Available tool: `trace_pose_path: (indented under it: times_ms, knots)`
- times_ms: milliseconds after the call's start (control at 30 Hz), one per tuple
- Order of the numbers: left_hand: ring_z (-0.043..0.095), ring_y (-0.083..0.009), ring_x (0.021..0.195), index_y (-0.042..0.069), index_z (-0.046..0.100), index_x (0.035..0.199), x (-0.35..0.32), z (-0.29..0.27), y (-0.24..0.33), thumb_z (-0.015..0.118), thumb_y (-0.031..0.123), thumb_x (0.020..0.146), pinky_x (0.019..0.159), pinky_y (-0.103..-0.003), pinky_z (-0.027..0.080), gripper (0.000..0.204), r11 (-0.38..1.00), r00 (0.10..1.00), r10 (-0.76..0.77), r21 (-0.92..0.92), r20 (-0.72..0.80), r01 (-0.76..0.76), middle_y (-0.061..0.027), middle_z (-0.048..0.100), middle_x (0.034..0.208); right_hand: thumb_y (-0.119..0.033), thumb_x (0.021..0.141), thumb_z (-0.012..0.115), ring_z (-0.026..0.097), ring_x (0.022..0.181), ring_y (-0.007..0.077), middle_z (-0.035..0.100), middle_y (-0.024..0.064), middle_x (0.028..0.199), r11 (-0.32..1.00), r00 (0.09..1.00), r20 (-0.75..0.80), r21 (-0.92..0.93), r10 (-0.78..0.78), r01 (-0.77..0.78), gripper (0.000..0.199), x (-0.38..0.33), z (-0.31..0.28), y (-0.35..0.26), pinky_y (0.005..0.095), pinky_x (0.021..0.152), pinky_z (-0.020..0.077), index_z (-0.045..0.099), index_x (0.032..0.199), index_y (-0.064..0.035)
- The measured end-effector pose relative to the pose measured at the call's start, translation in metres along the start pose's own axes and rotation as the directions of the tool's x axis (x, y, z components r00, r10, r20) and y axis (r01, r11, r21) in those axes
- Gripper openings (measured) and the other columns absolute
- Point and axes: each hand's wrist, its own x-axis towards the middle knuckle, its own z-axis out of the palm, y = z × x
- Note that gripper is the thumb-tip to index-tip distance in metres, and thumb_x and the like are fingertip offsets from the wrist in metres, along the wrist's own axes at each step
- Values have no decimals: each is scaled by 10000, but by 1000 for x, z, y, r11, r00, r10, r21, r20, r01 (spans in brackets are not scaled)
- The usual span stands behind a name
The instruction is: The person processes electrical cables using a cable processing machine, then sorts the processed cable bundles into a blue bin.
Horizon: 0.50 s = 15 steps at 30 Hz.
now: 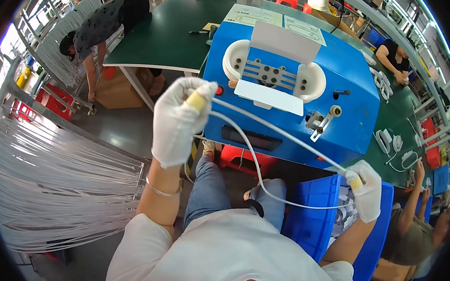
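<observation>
My left hand (pixel 177 119), in a white glove with a yellow fingertip cover, is raised and pinches one end of a thin white cable (pixel 267 127). My right hand (pixel 365 189), gloved the same way, grips the other end low at the right. One strand runs taut between my hands and a second strand sags in a loop over my knees. Just beyond the cable stands a blue machine (pixel 351 91) with a white oval winding fixture (pixel 273 71) on its sloped top.
A rack of many hanging white cables (pixel 52 181) fills the left. A blue bin (pixel 315 220) sits by my right knee. Green worktables (pixel 164 34) lie beyond, with one person bending at the far left and others seated at the right.
</observation>
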Motion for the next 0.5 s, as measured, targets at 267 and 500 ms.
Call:
trace_pose_path:
  times_ms: [267,500]
  knots:
    - [383,11,448,-9,577,942,29,9,1,632,129,886,387,-136,259,158,998,996,32,59,85,-37,-56,616,713,-82,871,569,508,709,84,553,31,735,988,963,-264,150,63,-24,115,14,-8,9,215,657,368,578,793,3]
    - [433,-5,480,-5,561,917,31,16,-14,628,86,883,417,-147,311,117,991,999,49,127,20,-51,-62,625,718,-26,837,563,526,731,96,556,33,748,989,963,-263,148,57,-18,55,14,-16,13,219,704,396,581,789,-5]
